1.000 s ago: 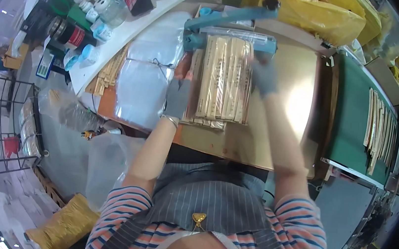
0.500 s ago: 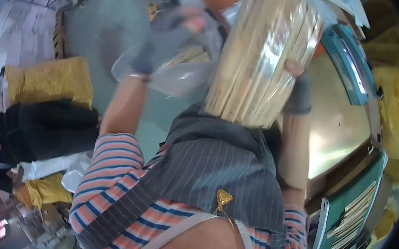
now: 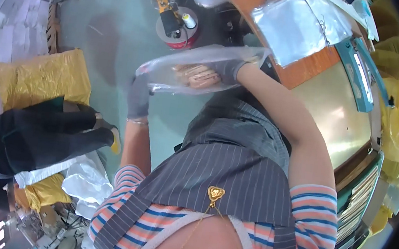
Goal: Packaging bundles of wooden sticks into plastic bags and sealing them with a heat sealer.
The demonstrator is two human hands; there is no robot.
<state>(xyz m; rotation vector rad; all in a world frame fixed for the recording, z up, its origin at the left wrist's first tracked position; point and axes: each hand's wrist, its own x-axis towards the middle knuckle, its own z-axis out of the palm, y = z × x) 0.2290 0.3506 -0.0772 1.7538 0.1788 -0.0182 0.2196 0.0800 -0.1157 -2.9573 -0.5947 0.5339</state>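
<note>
A large clear plastic bag [image 3: 177,59] hangs with its mouth spread wide in front of my apron. At the mouth's left edge my left hand [image 3: 139,95], in a grey glove, is closed on the rim. My right hand [image 3: 225,72], gloved in grey too, reaches down inside the mouth near its right end. The right fingers are hidden by the plastic and the bag's depth, so what they hold cannot be made out. Tan, wood-coloured bundles of flat pieces [image 3: 198,76] show inside the bag, beside my right hand.
A workbench [image 3: 335,114] at my right carries an orange-brown board [image 3: 310,73] with clear bags [image 3: 301,25], and a teal sealer-like device [image 3: 357,76]. Beyond the bag, a round stool [image 3: 191,29] holds a yellow-black tool and a thread spool. Another person [image 3: 33,139] and a yellow package [image 3: 43,75] are at left.
The film-wrapped bundle that my right hand held up is no longer raised. That hand has moved left and down into the bag. My left hand has lowered to the bag's left edge.
</note>
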